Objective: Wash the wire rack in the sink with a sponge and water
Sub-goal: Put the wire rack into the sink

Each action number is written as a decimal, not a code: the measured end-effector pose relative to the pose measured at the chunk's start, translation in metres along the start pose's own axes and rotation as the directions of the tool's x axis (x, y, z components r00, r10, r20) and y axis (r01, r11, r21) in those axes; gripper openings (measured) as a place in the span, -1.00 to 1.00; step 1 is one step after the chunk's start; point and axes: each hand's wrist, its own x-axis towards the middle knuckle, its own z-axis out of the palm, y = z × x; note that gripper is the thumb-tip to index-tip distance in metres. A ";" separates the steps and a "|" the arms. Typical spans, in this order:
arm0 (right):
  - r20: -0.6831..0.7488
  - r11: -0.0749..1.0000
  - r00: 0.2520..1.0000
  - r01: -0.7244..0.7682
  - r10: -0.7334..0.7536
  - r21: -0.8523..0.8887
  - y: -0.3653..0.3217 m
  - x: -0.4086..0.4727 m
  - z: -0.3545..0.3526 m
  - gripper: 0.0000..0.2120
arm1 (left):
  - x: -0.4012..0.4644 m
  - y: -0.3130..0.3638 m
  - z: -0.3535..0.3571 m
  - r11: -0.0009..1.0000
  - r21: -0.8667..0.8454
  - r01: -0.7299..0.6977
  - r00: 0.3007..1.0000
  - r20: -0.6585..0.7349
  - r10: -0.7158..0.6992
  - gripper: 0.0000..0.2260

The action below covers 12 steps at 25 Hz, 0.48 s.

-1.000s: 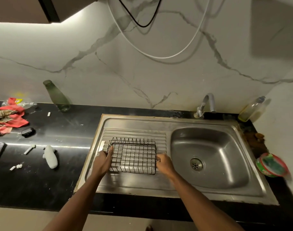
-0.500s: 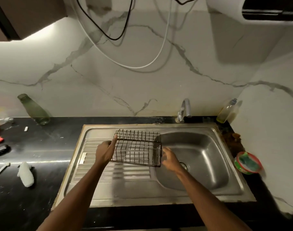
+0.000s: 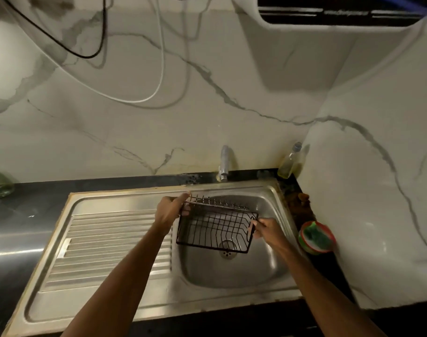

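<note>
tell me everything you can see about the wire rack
The wire rack is a rectangular basket of thin black metal wire, an open grid with low sides and a row of short upright prongs along its far edge. It holds nothing and is held tilted over the sink basin, the left hand gripping its left end, the right hand its right.

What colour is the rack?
Black wire; the rack shows clearly in the head view.

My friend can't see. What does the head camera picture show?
Two hands hold a black wire rack tilted over the basin of a steel sink: the left hand grips its far-left corner, the right hand its right edge. A silver tap stands behind, with no water visible.
</note>
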 end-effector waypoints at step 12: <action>-0.300 0.931 0.918 -0.321 0.261 -0.173 0.086 0.085 0.018 -0.62 | 0.041 -0.103 0.104 0.944 0.307 0.118 0.992 -0.072 -0.101 -0.89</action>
